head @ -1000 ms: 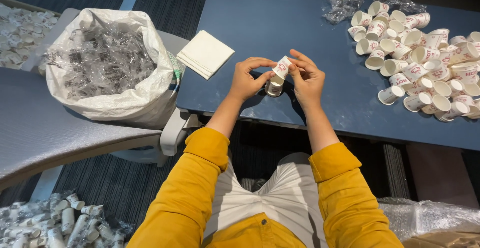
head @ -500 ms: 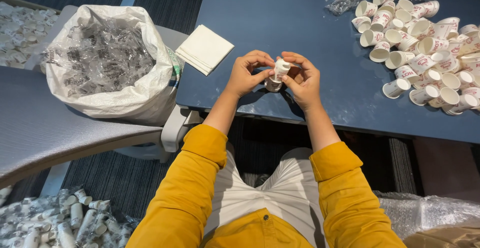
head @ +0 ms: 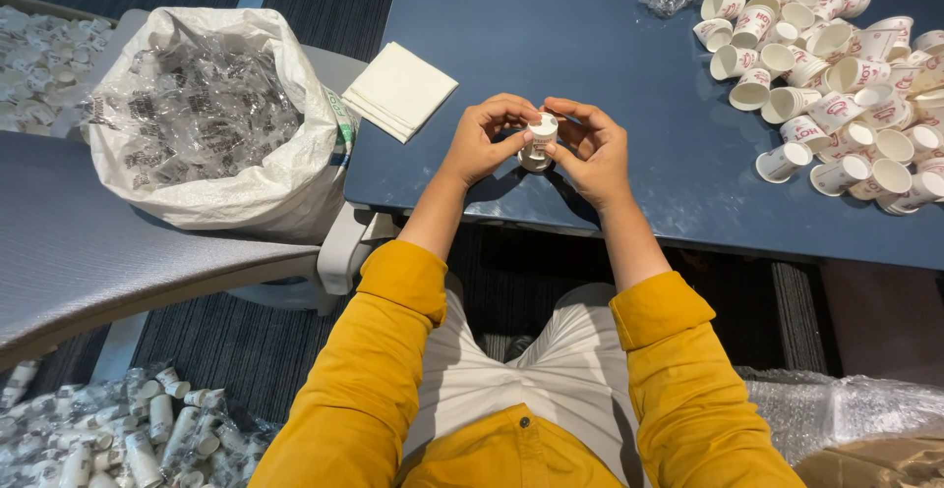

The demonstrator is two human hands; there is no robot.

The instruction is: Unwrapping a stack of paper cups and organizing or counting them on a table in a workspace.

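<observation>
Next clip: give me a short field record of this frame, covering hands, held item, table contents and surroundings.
left hand: grips small white paper cup from the left
right hand: fingertips on the same cup, from the right
table: dark blue
cup pile: loose white paper cups, table's far right
napkins: white folded stack, table's left edge
sack: white, open, full of clear wrappers, on a grey seat at left

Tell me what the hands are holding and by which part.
Both hands share one small white paper cup above the blue table. The left hand and right hand pinch its sides and rim with their fingertips.
</observation>
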